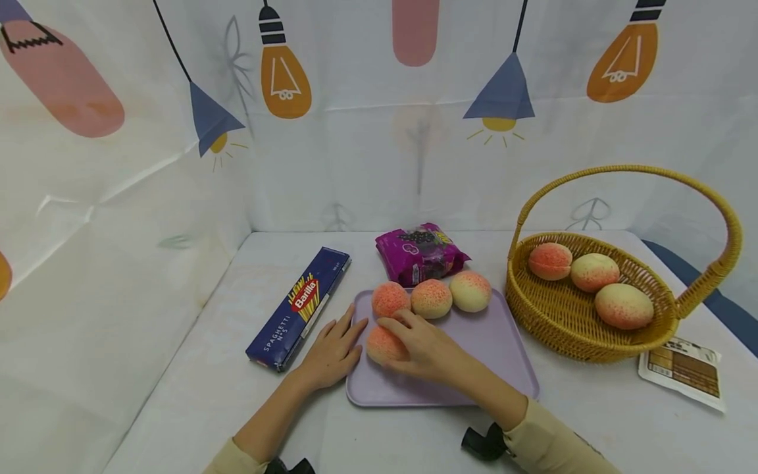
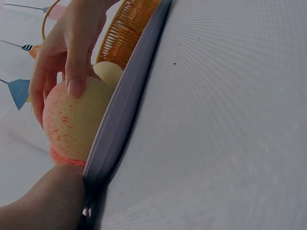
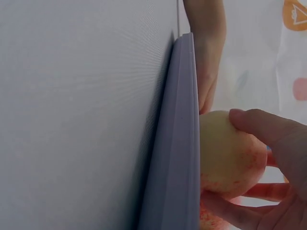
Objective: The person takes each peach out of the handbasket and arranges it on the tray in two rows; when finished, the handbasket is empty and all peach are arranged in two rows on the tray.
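Note:
My right hand (image 1: 431, 349) grips a peach (image 1: 383, 346) at the left side of a lilac tray (image 1: 480, 368). Its thumb and fingers wrap the fruit, as the right wrist view shows on the pale side of the peach (image 3: 228, 148). Along the tray's back edge sit a pinkish-red peach (image 1: 389, 297), a speckled peach (image 1: 431, 299) and a paler peach (image 1: 471, 292) in a row. My left hand (image 1: 333, 352) lies flat with spread fingers against the tray's left edge. In the left wrist view the gripped peach (image 2: 79, 122) rises above the tray rim.
A yellow wicker basket (image 1: 535, 329) with a tall handle holds three peaches at the right. A flat brown-and-white packet (image 1: 687, 375) lies partly beneath it. Behind the tray is a purple snack bag (image 1: 420, 257). A blue Barilla spaghetti box (image 1: 296, 313) lies left of the tray.

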`<control>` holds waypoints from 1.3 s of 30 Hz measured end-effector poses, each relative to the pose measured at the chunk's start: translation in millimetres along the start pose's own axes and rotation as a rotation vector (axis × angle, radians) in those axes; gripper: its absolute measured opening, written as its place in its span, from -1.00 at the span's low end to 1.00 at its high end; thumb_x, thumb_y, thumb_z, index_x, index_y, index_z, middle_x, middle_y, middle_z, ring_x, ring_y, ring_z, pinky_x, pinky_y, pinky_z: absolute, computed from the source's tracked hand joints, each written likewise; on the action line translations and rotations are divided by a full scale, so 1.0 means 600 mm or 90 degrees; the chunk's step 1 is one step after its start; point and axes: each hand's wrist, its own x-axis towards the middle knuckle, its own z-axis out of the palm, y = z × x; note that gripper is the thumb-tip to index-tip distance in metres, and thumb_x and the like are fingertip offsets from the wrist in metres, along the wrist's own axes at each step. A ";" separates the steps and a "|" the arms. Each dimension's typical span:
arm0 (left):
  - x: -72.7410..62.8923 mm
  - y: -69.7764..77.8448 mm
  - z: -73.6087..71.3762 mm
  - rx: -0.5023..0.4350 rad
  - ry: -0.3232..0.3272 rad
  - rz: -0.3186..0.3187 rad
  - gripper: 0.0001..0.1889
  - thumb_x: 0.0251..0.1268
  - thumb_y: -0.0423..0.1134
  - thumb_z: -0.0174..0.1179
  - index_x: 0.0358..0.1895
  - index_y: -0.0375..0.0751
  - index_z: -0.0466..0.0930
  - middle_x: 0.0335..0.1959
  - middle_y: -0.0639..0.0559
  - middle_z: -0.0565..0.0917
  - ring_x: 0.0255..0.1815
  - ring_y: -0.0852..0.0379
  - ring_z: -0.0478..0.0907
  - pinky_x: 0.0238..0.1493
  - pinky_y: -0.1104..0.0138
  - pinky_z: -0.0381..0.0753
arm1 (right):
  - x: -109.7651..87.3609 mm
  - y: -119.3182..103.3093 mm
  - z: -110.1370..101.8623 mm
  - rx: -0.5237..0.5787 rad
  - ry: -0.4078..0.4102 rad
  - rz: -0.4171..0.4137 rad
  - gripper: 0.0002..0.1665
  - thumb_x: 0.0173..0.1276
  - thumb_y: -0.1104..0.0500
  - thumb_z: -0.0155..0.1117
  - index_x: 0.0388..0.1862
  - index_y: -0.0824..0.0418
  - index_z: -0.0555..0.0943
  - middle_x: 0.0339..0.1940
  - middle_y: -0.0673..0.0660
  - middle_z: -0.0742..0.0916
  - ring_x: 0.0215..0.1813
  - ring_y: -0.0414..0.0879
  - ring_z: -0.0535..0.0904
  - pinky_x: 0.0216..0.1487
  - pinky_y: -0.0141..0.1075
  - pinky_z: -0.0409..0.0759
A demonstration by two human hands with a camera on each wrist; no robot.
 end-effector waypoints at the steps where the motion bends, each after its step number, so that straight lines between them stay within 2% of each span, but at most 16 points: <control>1: 0.000 0.000 0.000 0.002 0.000 0.000 -0.47 0.33 -0.15 -0.10 0.35 -0.22 0.22 0.43 -0.24 -0.01 0.42 -0.04 -0.04 0.33 0.05 -0.04 | 0.001 0.000 0.001 0.002 0.006 -0.006 -0.30 0.10 -0.10 0.35 0.18 0.17 0.45 -0.07 0.08 0.51 -0.14 -0.16 0.47 -0.10 -0.28 0.53; 8: 0.000 0.000 -0.001 -0.002 0.000 0.001 -0.47 0.34 -0.15 -0.10 0.35 -0.21 0.21 0.43 -0.24 -0.02 0.42 -0.05 -0.04 0.33 0.03 -0.04 | 0.001 -0.002 0.000 0.006 0.003 -0.017 -0.32 0.13 -0.07 0.33 0.19 0.18 0.44 -0.10 0.06 0.50 -0.21 -0.20 0.44 -0.15 -0.32 0.52; 17: -0.002 0.000 -0.001 0.004 -0.007 -0.002 -0.46 0.34 -0.14 -0.10 0.36 -0.20 0.20 0.43 -0.23 -0.04 0.42 -0.05 -0.05 0.33 0.04 -0.05 | 0.001 -0.007 -0.013 0.008 -0.008 -0.004 -0.32 0.14 -0.06 0.33 0.21 0.17 0.42 -0.04 0.09 0.52 -0.14 -0.16 0.49 -0.08 -0.27 0.52; 23: -0.003 0.002 -0.002 -0.002 -0.006 0.000 -0.46 0.34 -0.14 -0.10 0.36 -0.22 0.19 0.43 -0.25 -0.04 0.42 -0.07 -0.06 0.33 0.02 -0.06 | -0.002 -0.004 -0.038 0.017 0.001 0.066 -0.40 0.21 -0.01 0.27 0.21 0.13 0.41 0.04 0.12 0.52 -0.13 -0.11 0.55 -0.11 -0.23 0.55; 26: -0.003 0.001 -0.002 -0.002 -0.008 -0.001 -0.46 0.35 -0.14 -0.11 0.36 -0.21 0.19 0.44 -0.24 -0.06 0.42 -0.06 -0.07 0.34 0.03 -0.06 | -0.007 0.005 -0.052 0.010 0.042 0.084 -0.43 0.20 0.07 0.29 0.18 0.18 0.44 0.01 0.12 0.52 -0.23 -0.15 0.53 -0.22 -0.29 0.56; 31: -0.004 0.001 0.000 -0.003 -0.011 -0.003 -0.46 0.35 -0.13 -0.11 0.37 -0.20 0.18 0.44 -0.23 -0.07 0.43 -0.05 -0.08 0.34 0.05 -0.06 | -0.014 0.030 -0.073 -0.014 0.121 0.080 -0.47 0.12 0.20 0.34 0.11 0.18 0.48 -0.01 0.14 0.54 -0.16 -0.08 0.54 -0.25 -0.26 0.57; 34: -0.004 0.001 -0.001 -0.005 -0.012 -0.004 -0.46 0.35 -0.14 -0.11 0.37 -0.20 0.18 0.44 -0.24 -0.07 0.43 -0.05 -0.08 0.34 0.05 -0.07 | -0.020 0.042 -0.084 -0.032 0.146 0.087 -0.48 0.09 0.23 0.34 0.09 0.16 0.49 -0.04 0.16 0.56 -0.15 -0.02 0.55 -0.28 -0.21 0.57; 39: -0.004 0.002 -0.002 -0.010 -0.011 -0.005 -0.46 0.35 -0.14 -0.11 0.37 -0.20 0.19 0.44 -0.24 -0.06 0.43 -0.05 -0.08 0.34 0.05 -0.08 | -0.027 0.058 -0.101 -0.056 0.172 0.065 -0.46 0.04 0.29 0.35 0.07 0.22 0.50 -0.09 0.22 0.56 -0.20 0.01 0.52 -0.33 -0.20 0.54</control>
